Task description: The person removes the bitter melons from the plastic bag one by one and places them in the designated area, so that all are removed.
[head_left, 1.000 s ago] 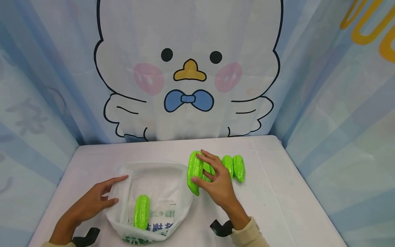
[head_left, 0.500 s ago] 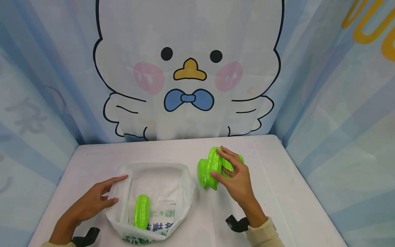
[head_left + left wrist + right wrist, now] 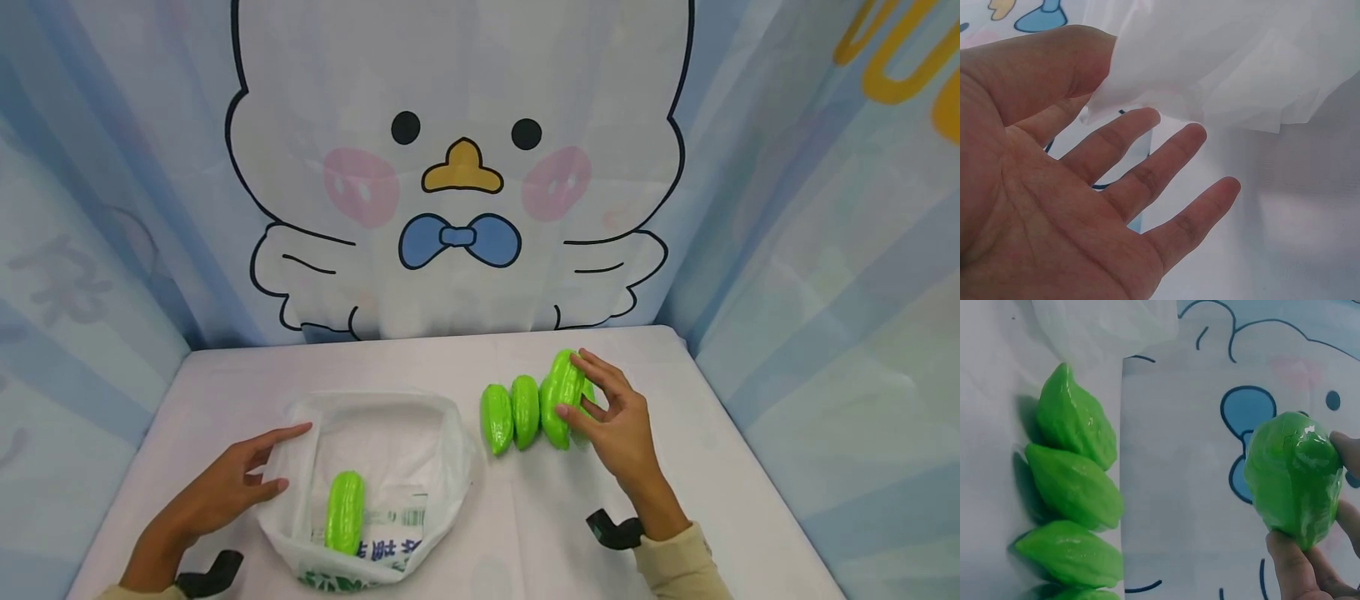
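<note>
The right hand (image 3: pixel 621 421), right of centre in the head view, holds a green gourd (image 3: pixel 558 400) between thumb and fingers, which are curled round its side with the gap just wide enough for it. The right wrist view shows that gourd on the right of the frame, held clear of the desk (image 3: pixel 540 525), with a row of gourds (image 3: pixel 1075 490) down the left; the lowest is cut off by the edge. In the head view, two of these lie side by side just left of the held one, and another is partly hidden behind it.

The left hand (image 3: pixel 225 483), lower left, has its fingers spread and mostly straight, with thumb and forefinger touching the left rim of a white plastic bag (image 3: pixel 450 500). The bag gapes open, and a single gourd (image 3: pixel 345 512) lies inside, beside blue lettering. A cloth (image 3: pixel 461 296) with a cartoon bird hangs behind the desk.
</note>
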Demonstrator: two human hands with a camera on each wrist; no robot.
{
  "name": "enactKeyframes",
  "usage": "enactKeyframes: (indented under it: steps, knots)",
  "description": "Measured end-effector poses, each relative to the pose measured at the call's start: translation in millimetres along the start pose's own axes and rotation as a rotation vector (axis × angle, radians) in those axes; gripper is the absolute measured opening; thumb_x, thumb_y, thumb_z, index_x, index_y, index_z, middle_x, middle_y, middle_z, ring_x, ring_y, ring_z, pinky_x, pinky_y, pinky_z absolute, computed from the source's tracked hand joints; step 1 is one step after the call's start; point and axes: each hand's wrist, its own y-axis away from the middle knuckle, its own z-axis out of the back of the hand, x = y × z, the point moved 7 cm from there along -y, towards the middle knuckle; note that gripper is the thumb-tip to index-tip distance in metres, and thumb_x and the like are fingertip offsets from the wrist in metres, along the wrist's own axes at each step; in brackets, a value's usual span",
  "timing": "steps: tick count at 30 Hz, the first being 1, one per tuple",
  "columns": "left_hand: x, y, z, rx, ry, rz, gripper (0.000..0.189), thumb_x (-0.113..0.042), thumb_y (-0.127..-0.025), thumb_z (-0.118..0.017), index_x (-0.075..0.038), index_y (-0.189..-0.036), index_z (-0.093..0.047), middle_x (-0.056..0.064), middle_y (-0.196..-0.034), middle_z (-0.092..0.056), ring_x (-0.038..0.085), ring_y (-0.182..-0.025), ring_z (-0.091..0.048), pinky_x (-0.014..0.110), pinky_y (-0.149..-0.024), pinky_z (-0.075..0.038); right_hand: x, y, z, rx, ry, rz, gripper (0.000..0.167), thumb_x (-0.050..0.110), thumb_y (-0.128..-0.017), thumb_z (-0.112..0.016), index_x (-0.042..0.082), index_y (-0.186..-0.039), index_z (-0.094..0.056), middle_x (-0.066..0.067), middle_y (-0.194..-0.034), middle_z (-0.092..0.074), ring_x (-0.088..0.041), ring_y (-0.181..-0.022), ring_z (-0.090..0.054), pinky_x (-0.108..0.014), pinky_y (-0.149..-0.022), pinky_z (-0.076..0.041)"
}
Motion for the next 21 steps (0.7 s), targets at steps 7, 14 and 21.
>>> enactKeyframes:
  steps: [7,14,21]
  knots:
    - [-1.2,0.9,-0.2,-0.005,-0.010,0.010,0.070,-0.021,-0.101,-0.074,-0.009,-0.163,-0.042,0.030,-0.168,-0.035,0.064,-0.141,-0.047,0.072,-0.096,-0.056,-17.8,0.4,24.5,-0.017,0.037,-0.041,0.072,-0.002,-0.088,-0.085,0.011,-0.153,-0.058,-0.008,-0.164,-0.045,-0.015,-0.147,-0.051,-0.015,-0.105,-0.050]
    - [-3.5,1.8,-0.2,-0.008,-0.005,0.008,0.071,-0.020,-0.101,-0.074,-0.008,-0.163,-0.042,0.031,-0.168,-0.034,0.065,-0.141,-0.046,0.072,-0.096,-0.055,-33.8,0.4,42.7,-0.009,0.061,-0.090,0.070,0.003,-0.091,-0.083,0.012,-0.155,-0.056,-0.009,-0.165,-0.043,-0.013,-0.147,-0.049,-0.012,-0.103,-0.050]
    - [-2.8,2.2,-0.3,-0.013,-0.011,0.010,0.071,-0.020,-0.100,-0.074,-0.009,-0.163,-0.043,0.030,-0.168,-0.035,0.064,-0.141,-0.047,0.073,-0.096,-0.055,-54.0,-2.1,58.7,-0.013,0.077,-0.134,0.068,0.007,-0.094,-0.081,0.011,-0.156,-0.054,-0.015,-0.167,-0.043,-0.007,-0.142,-0.049,-0.009,-0.102,-0.049]
